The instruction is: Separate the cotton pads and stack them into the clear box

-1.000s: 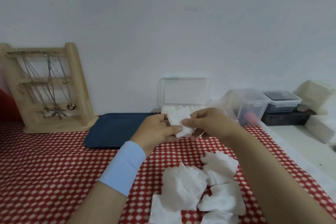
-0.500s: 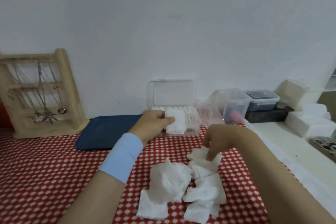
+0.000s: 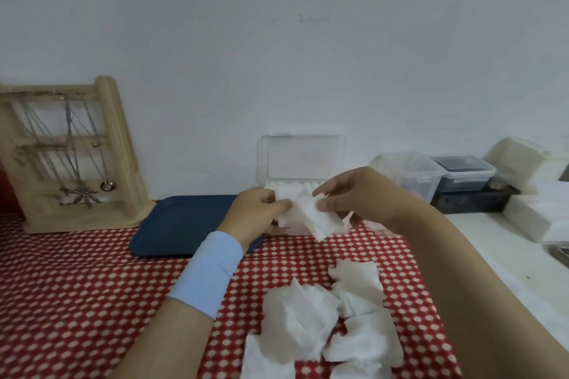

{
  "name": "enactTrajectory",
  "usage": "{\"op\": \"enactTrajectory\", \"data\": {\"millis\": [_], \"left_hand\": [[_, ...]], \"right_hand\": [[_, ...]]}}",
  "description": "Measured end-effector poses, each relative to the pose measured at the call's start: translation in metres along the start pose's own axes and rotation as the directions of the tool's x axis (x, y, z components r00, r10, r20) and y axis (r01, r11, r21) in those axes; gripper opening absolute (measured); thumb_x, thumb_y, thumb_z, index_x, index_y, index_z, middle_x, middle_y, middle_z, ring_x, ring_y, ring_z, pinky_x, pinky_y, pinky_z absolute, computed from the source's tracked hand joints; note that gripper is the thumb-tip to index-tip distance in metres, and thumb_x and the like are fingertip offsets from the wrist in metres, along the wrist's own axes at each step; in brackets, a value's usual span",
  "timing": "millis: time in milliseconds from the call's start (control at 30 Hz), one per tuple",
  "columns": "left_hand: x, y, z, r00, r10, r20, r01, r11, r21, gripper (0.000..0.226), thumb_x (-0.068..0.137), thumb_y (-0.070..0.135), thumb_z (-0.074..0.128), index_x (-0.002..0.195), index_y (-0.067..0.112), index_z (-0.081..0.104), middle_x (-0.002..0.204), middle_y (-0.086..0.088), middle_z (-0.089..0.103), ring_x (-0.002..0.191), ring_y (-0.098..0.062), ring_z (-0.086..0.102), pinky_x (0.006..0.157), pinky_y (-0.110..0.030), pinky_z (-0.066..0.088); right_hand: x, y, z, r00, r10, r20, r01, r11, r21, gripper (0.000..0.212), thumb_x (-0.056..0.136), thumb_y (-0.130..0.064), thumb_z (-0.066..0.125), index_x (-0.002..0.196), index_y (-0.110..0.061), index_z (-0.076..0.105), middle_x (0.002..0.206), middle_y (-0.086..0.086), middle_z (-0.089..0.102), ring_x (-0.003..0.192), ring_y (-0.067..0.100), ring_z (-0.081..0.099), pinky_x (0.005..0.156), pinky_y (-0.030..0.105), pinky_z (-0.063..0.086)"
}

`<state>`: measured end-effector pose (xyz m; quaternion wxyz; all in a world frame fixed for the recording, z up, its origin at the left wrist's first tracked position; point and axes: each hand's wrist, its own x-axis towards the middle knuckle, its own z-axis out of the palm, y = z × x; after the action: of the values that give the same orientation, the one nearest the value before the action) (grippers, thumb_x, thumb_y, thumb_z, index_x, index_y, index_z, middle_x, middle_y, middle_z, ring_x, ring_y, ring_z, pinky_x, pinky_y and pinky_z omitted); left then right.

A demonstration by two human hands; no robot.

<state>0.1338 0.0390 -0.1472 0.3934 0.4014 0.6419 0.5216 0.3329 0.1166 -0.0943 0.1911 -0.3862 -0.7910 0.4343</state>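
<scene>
A white cotton pad [image 3: 311, 212] is up off the table, pinched at both ends: the left hand [image 3: 257, 215] has its grip clamped on the pad's left edge, thumb on top, and the right hand [image 3: 357, 194] has its grip clamped on the upper right corner, the pad sagging down between and below them. Directly behind the grip sits the clear box [image 3: 303, 175], lid standing open against the wall, a row of pads upright inside it. Below the grip, nearer the person, a loose heap of cotton pads [image 3: 326, 323] lies on the red checked table [image 3: 77, 286]. Left of the grip, a dark blue tray [image 3: 184, 224]; a light blue wristband [image 3: 209, 274] on the left wrist.
</scene>
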Motion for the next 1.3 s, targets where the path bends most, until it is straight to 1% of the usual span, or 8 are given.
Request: {"op": "enactTrajectory", "data": {"millis": [167, 300, 500, 800, 1100, 1167, 1233, 1300], "left_hand": [[0.002, -0.004, -0.002, 0.998, -0.016, 0.06, 0.026, 0.987, -0.159, 0.014, 0.098, 0.013, 0.063, 0.108, 0.013, 0.073, 0.107, -0.008, 0.077, 0.098, -0.023, 0.075, 0.079, -0.036, 0.063], [0.003, -0.005, -0.002, 0.995, -0.028, 0.1, 0.055, 0.96, -0.275, 0.017, 0.101, 0.014, 0.06, 0.11, 0.008, 0.072, 0.107, -0.013, 0.077, 0.097, -0.026, 0.076, 0.074, -0.034, 0.063], [0.005, -0.005, -0.003, 0.987, -0.051, 0.149, 0.102, 0.928, -0.359, 0.028, 0.099, 0.029, 0.064, 0.12, 0.011, 0.067, 0.109, -0.014, 0.077, 0.101, -0.028, 0.075, 0.088, -0.043, 0.061], [0.004, -0.003, -0.009, 0.987, -0.042, 0.157, 0.107, 0.892, -0.438, 0.031, 0.099, 0.015, 0.061, 0.128, 0.004, 0.064, 0.118, -0.014, 0.074, 0.108, -0.026, 0.072, 0.072, -0.028, 0.063], [0.003, -0.002, -0.009, 0.99, -0.069, 0.122, 0.118, 0.879, -0.462, 0.029, 0.1, 0.014, 0.06, 0.125, 0.003, 0.064, 0.119, -0.016, 0.073, 0.105, -0.028, 0.073, 0.076, -0.033, 0.064], [0.002, -0.001, -0.012, 0.996, -0.076, 0.045, 0.088, 0.91, -0.404, 0.022, 0.1, 0.014, 0.06, 0.118, 0.003, 0.068, 0.115, -0.016, 0.074, 0.1, -0.027, 0.074, 0.073, -0.032, 0.064], [0.002, 0.0, -0.017, 0.991, 0.006, -0.133, -0.024, 0.991, -0.135, 0.014, 0.101, 0.016, 0.06, 0.104, 0.009, 0.072, 0.109, -0.011, 0.075, 0.095, -0.022, 0.074, 0.07, -0.029, 0.063], [0.004, 0.002, -0.023, 0.963, 0.117, -0.243, -0.113, 0.993, 0.032, 0.016, 0.101, 0.017, 0.059, 0.093, 0.014, 0.072, 0.104, -0.008, 0.075, 0.093, -0.018, 0.072, 0.077, -0.031, 0.063]], "right_hand": [[0.019, -0.001, 0.021, 0.999, 0.03, 0.011, -0.032, 0.967, 0.254, 0.007, 0.089, -0.015, 0.076, 0.093, -0.011, 0.079, 0.088, 0.011, 0.077, 0.068, 0.017, 0.067, 0.058, 0.028, 0.053], [0.028, 0.001, 0.035, 0.991, 0.075, -0.111, -0.048, 0.972, 0.232, 0.005, 0.088, -0.014, 0.077, 0.091, -0.01, 0.078, 0.076, 0.004, 0.076, 0.054, 0.009, 0.065, 0.049, 0.023, 0.052], [0.031, 0.001, 0.038, 0.977, 0.073, -0.201, -0.032, 0.98, 0.198, 0.009, 0.085, -0.017, 0.08, 0.087, -0.009, 0.077, 0.076, 0.005, 0.077, 0.053, 0.01, 0.066, 0.047, 0.022, 0.052], [0.027, 0.002, 0.026, 0.994, 0.112, 0.016, -0.108, 0.89, 0.442, 0.016, 0.09, -0.021, 0.075, 0.098, -0.007, 0.079, 0.096, 0.012, 0.078, 0.068, 0.019, 0.069, 0.061, 0.03, 0.055], [0.026, -0.002, 0.023, 0.995, 0.048, -0.089, -0.027, 0.973, 0.23, 0.009, 0.094, -0.014, 0.068, 0.095, -0.011, 0.077, 0.082, 0.005, 0.076, 0.06, 0.013, 0.065, 0.052, 0.027, 0.051], [0.021, -0.001, 0.012, 0.999, 0.008, 0.048, -0.017, 0.982, 0.189, 0.012, 0.096, -0.012, 0.064, 0.095, -0.011, 0.076, 0.087, 0.007, 0.073, 0.068, 0.016, 0.063, 0.056, 0.027, 0.05], [0.014, -0.002, 0.001, 0.961, -0.027, 0.276, -0.012, 0.99, 0.14, 0.014, 0.098, -0.012, 0.063, 0.1, -0.011, 0.076, 0.095, 0.007, 0.075, 0.078, 0.02, 0.067, 0.066, 0.03, 0.055], [0.01, -0.004, -0.002, 0.943, -0.009, 0.334, 0.015, 1.0, -0.014, 0.014, 0.097, -0.016, 0.065, 0.1, -0.016, 0.078, 0.098, 0.002, 0.078, 0.087, 0.021, 0.072, 0.079, 0.034, 0.06]]}}
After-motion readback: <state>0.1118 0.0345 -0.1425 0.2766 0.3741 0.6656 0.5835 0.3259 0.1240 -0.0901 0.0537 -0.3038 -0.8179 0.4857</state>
